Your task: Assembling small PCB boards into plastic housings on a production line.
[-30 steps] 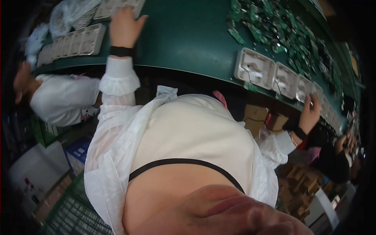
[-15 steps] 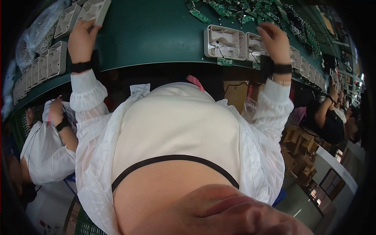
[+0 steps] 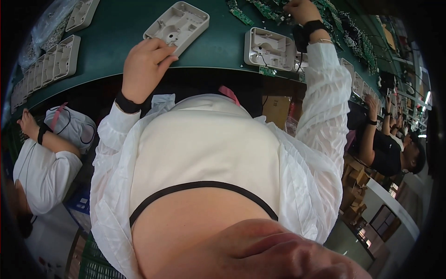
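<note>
My left hand (image 3: pixel 145 64) grips the near edge of a grey plastic housing (image 3: pixel 179 24) that lies open side up on the green table (image 3: pixel 116 37). My right hand (image 3: pixel 299 9) reaches to the far side into a pile of green circuit boards (image 3: pixel 260 8), fingers curled down among them; what they hold is hidden. A second grey housing (image 3: pixel 270 47) with a thin wire in it sits at the table's near edge, between my two arms. Both wrists wear black bands.
A row of grey housings (image 3: pixel 49 67) stands along the table's left side, with a plastic bag of parts (image 3: pixel 49 25) behind it. One person in white (image 3: pixel 44 172) works at my left, another in black (image 3: pixel 388 149) at my right. Cardboard boxes (image 3: pixel 278 109) sit under the table.
My left hand has come in from the far left with a grey housing toward the middle. My right hand has left the housing at the edge and reached up to the circuit boards.
</note>
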`<state>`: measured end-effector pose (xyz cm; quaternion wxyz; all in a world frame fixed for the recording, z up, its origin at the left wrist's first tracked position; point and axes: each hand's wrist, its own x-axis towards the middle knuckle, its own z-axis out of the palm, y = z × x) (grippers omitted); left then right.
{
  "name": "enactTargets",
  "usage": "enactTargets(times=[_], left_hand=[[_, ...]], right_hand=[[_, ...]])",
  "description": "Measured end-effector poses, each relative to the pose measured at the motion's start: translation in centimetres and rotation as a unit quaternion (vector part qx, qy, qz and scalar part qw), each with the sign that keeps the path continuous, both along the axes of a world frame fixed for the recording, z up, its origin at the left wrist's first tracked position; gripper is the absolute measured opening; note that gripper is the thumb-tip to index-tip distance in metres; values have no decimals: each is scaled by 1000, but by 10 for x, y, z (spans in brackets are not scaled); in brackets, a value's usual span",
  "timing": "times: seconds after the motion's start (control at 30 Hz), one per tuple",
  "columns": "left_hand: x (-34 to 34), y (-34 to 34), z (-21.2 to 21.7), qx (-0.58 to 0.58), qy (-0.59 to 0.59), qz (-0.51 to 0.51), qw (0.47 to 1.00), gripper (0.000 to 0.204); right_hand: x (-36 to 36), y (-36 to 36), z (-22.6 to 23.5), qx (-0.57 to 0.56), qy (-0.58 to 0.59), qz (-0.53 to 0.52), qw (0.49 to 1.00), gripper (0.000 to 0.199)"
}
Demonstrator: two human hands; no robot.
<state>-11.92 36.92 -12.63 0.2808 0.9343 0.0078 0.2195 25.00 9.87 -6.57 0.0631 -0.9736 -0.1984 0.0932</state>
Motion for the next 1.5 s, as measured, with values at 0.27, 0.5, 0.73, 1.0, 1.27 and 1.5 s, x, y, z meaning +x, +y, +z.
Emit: enactTargets(times=[0.27,0.5,0.73,1.0,1.27,1.5], left_hand=[[2,-8,-12,70,-23,-19,997,19],[-2,-14,-10,70,-60,67,993,61],[12,-5,-32,0,-9,116,993,108],[14,-5,-21,-137,27,136,981,115],[12,0,-7,-140,3,127,982,108],[4,-6,4,-191,-78,71,976,104]], right_hand=[[15,-26,19,312,-21,62,948,17],[-70,12,91,678,309,-154,649,19],[-70,-4,102,616,164,-48,769,9],[52,-67,35,653,638,-110,392,23],[-12,-21,54,731,559,-23,392,14],[-95,5,56,788,556,-7,263,12]])
